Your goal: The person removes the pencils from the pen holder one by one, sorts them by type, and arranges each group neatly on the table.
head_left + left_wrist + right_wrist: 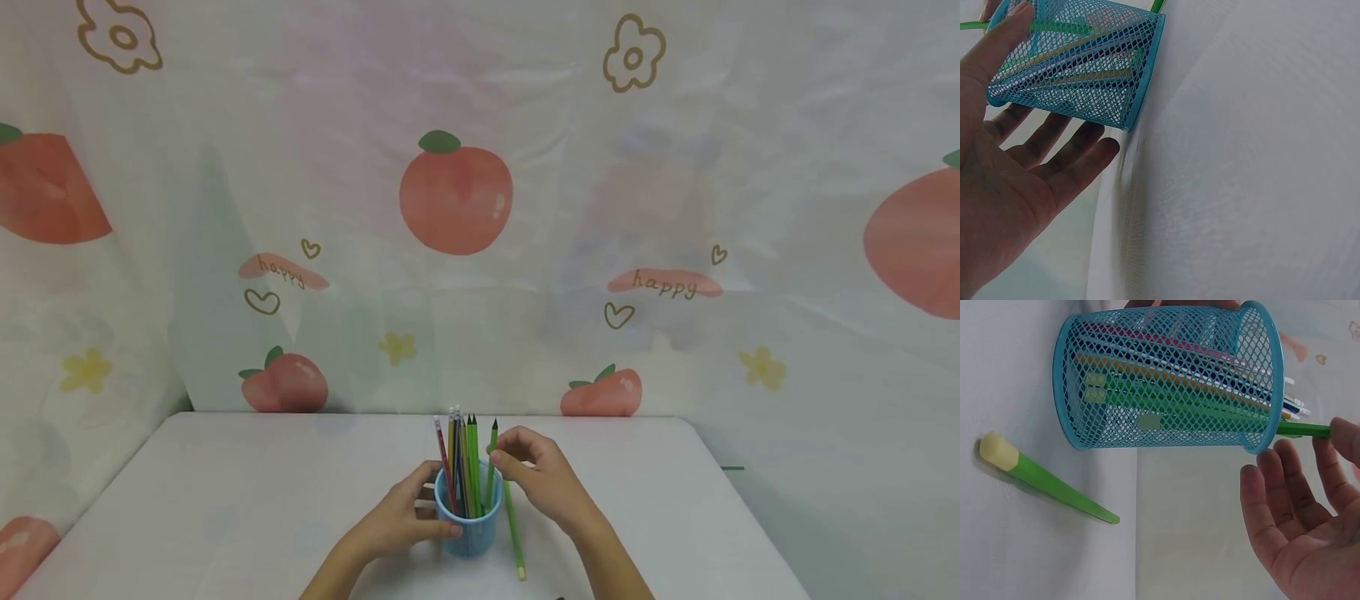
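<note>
A light blue mesh pencil cup (470, 543) stands upright on the white table, holding several pencils, among them green pencils (473, 467) with black tips up and a red pencil (442, 454). My left hand (400, 518) holds the cup from its left side, thumb across the near wall and fingers round the far side. At the cup's right rim, my right hand (546, 479) pinches the upper part of a green pencil (1305, 429) between thumb and index finger. That pencil's lower end is inside the mesh. Its other fingers are loosely bent beside the rim.
Another green pencil (514, 533) with a pale end lies on the table (247, 508) just right of the cup. Behind the table hangs a pale curtain (360, 208) printed with fruit and flowers. A small dark thing (560, 597) shows at the bottom edge of the head view.
</note>
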Motion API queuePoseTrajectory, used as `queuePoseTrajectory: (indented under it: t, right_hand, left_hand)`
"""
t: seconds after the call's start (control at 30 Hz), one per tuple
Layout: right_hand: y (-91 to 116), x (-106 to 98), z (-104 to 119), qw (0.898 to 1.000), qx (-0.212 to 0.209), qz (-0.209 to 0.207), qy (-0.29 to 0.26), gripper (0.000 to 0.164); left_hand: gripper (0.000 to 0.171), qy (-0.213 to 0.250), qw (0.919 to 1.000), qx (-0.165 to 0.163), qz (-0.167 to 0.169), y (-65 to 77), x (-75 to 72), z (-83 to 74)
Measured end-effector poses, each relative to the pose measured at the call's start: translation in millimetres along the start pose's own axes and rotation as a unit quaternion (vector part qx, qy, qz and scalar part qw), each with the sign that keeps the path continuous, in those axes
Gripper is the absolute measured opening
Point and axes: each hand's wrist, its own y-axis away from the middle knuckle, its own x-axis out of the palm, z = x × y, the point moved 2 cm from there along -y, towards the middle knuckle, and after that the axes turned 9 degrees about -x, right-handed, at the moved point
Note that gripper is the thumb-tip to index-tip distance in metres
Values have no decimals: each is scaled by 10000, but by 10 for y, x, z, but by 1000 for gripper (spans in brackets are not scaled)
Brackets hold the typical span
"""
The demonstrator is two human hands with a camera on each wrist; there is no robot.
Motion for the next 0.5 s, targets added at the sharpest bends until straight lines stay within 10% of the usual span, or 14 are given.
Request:
queuePoseTrajectory:
  t: [0.5]
  right_hand:
    - [-24, -46, 13, 9990, -129, -62, -414, 26]
  left_hand:
    - [77, -97, 10000, 4, 3, -5, 3, -17]
